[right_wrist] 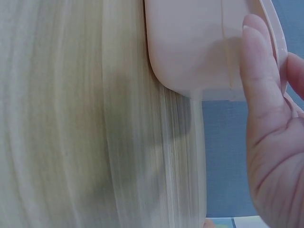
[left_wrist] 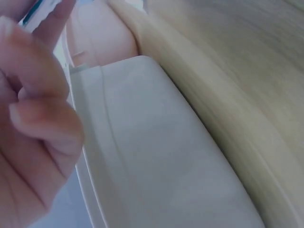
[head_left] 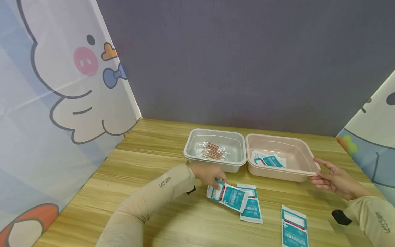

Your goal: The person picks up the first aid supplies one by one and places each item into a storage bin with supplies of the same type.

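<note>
My left hand point(head_left: 207, 175) pinches the end of a teal-and-white flat packet point(head_left: 232, 198) just in front of the grey bin point(head_left: 229, 167). Under its far end lies a second packet point(head_left: 253, 211) on the table. At the right, my right hand point(head_left: 334, 180) grips the rim of the pink bin point(head_left: 277, 173) at its corner. The right wrist view shows the thumb point(right_wrist: 259, 61) against the bin's outer wall and a finger behind the rim. In the left wrist view, curled fingers point(left_wrist: 42, 123) are beside the grey bin's wall; only a sliver of packet shows.
Several clear-wrapped, reddish-brown sticks point(head_left: 213, 151) lie in the grey bin. Inside the pink bin are several teal-and-white packets point(head_left: 273, 161). Another packet point(head_left: 294, 228) lies on the wooden table point(head_left: 172, 223) near the front. A dark panel point(head_left: 228, 68) stands behind both bins.
</note>
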Demonstrator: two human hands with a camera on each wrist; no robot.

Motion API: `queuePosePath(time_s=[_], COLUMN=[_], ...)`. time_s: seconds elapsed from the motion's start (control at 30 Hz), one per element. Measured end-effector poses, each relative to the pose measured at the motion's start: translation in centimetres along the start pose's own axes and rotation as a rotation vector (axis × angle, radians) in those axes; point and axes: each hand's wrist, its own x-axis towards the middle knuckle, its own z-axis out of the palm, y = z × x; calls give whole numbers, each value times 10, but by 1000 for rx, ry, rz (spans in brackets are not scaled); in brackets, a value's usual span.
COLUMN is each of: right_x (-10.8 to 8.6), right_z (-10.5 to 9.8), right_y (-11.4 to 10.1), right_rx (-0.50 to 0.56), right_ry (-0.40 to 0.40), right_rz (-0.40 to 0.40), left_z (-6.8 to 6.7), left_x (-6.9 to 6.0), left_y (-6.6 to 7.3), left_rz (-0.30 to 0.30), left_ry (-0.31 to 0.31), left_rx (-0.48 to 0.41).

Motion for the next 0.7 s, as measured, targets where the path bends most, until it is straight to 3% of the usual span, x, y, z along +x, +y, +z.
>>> queuePosePath(time_s=[0.13, 0.27, 0.4, 0.57, 0.7], right_x=[0, -1, -1, 0, 0], right_z=[0, 0, -1, -2, -3], right_y=[1, 3, 5, 5, 4], right_rx=[3, -12, -16, -7, 9], right_ry=[-1, 3, -8, -21, -27], right_rz=[-2, -6, -4, -14, -23], left_z=[-4, -11, -23, -40, -48], left_x=[-1, -2, -3, 0, 5], left_y=[-2, -3, -2, 0, 2], left_rz=[-33, -52, -54, -37, -45], left_ry=[33, 83, 122, 181, 283], left_rx=[-159, -239, -268, -214, -273])
